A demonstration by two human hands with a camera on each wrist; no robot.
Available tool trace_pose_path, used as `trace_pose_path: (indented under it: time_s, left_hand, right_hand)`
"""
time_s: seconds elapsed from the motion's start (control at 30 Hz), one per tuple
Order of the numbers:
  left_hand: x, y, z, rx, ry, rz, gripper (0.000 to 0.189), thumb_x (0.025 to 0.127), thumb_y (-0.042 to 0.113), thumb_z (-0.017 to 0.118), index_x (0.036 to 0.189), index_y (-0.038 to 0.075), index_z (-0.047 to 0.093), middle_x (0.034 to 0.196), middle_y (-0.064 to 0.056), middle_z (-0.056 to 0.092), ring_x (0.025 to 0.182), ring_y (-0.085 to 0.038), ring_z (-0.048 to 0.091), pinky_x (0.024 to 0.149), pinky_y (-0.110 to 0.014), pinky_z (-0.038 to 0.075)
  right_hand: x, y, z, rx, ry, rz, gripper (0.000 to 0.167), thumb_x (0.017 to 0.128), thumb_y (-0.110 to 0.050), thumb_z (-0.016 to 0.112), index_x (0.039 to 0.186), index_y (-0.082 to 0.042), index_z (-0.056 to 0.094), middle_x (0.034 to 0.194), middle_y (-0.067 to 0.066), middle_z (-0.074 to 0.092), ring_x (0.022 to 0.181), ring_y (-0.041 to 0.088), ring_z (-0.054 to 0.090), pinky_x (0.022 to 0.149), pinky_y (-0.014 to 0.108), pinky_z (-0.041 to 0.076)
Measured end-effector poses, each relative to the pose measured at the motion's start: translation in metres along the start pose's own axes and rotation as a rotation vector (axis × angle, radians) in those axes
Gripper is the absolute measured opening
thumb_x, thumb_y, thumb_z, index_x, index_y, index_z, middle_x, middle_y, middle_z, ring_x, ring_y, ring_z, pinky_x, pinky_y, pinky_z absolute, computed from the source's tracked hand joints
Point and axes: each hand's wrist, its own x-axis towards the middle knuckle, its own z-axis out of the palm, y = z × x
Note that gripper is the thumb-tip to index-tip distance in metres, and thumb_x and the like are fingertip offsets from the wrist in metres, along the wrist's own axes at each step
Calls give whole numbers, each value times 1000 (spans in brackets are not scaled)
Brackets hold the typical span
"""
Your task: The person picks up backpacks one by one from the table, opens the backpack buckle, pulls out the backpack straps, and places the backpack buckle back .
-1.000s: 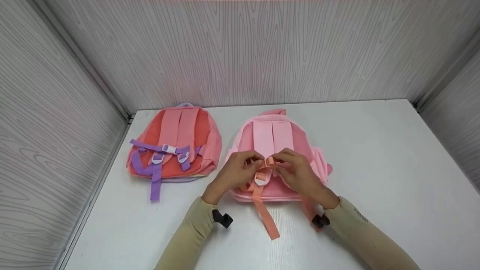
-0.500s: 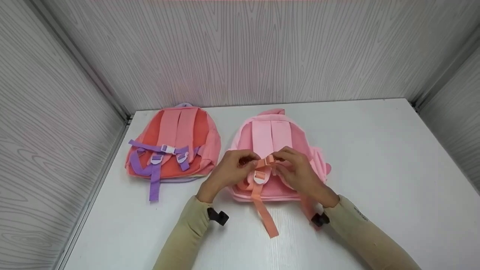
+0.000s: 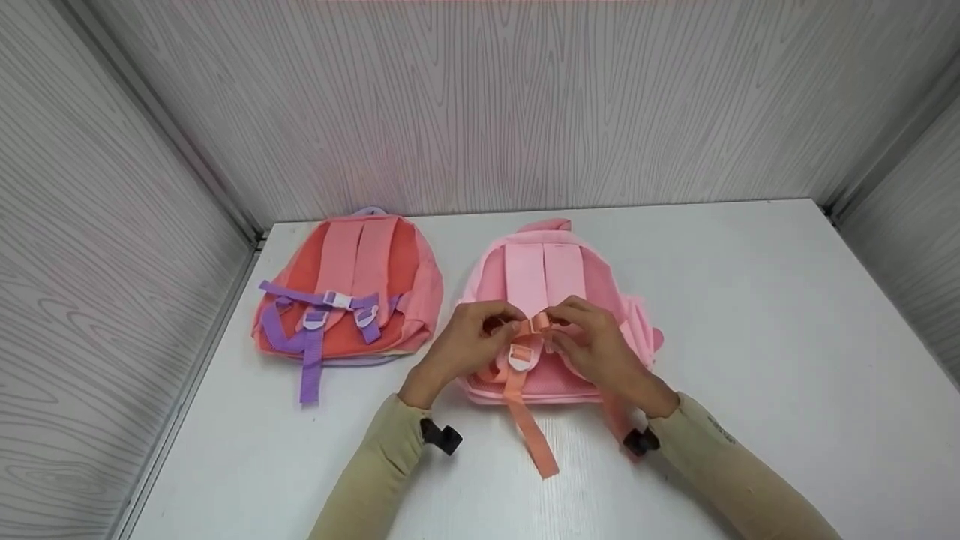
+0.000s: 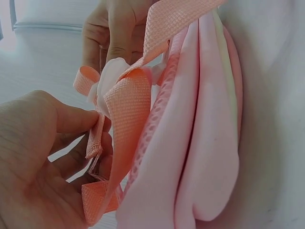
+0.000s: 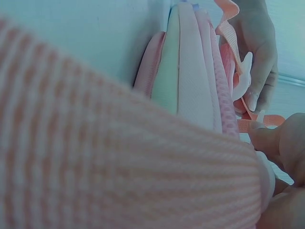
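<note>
One pink backpack (image 3: 566, 381) lay before us near the middle of the white table (image 3: 757, 322), its back and two broad shoulder straps (image 3: 564, 266) facing up and its top handle (image 3: 546, 225) pointing to the far edge. We worked over its lower half with both hands. Our left hand (image 3: 476, 337) pinched the frayed end of a narrow orange strap (image 4: 95, 136) between thumb and fingers, as the left wrist view showed closely. Our right hand (image 3: 596, 341) pinched the same strap just beside it, where a small orange loop (image 3: 541, 322) stood up between our fingertips.

Right below, a white buckle (image 3: 520, 358) sat at the lower end of the left shoulder strap. From it a long orange tail (image 3: 532, 435) ran down over the bottom edge of the bag and onto the table; a second orange tail (image 3: 616, 421) lay partly hidden beside our right wrist.

To the left, well clear of our fingers, a coral backpack (image 3: 405, 259) also lay with its back up. Purple straps (image 3: 300, 294) crossed it, with a white clip (image 3: 337, 300) near the middle, and one purple end (image 3: 310, 379) hung past its lower edge onto the table. We wore khaki sleeves (image 3: 371, 465), and behind everything rose a grey wood-grain wall (image 3: 480, 112).
</note>
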Motion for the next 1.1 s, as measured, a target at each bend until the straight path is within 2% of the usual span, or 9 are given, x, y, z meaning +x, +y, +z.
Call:
trace_pose_path:
  time_s: [0.3,0.5,0.87,1.1]
  left_hand:
    - [1,-1,2,33,21,43,16,106,15,67,116,13,78,100,1,73,83,-14,60,76,-28,52]
    - [2,-2,5,32,47,67,16,105,12,66,116,12,78,101,0,75,80,-14,60,73,-28,51]
    - [2,-1,10,15,61,44,15,105,13,67,114,13,79,102,0,76,81,-14,60,74,-28,51]
    - [1,-2,3,7,23,16,16,106,19,67,118,15,78,105,3,76,86,-14,61,78,-30,53]
  right_hand:
    - [0,-1,-1,1,-9,23,24,94,-3,80,117,-7,79,102,3,73,92,18,69,87,24,60]
    - [-1,-1,-1,11,-11,27,26,93,-1,80,118,-8,79,104,2,73,96,19,70,90,28,61]
    - [-1,-1,0,0,-5,29,22,93,-4,82,115,-8,80,101,2,72,93,18,69,87,27,61]
    - [0,-2,-1,-1,-14,44,24,94,-5,81,117,-9,79,103,2,73,95,17,69,88,34,62]
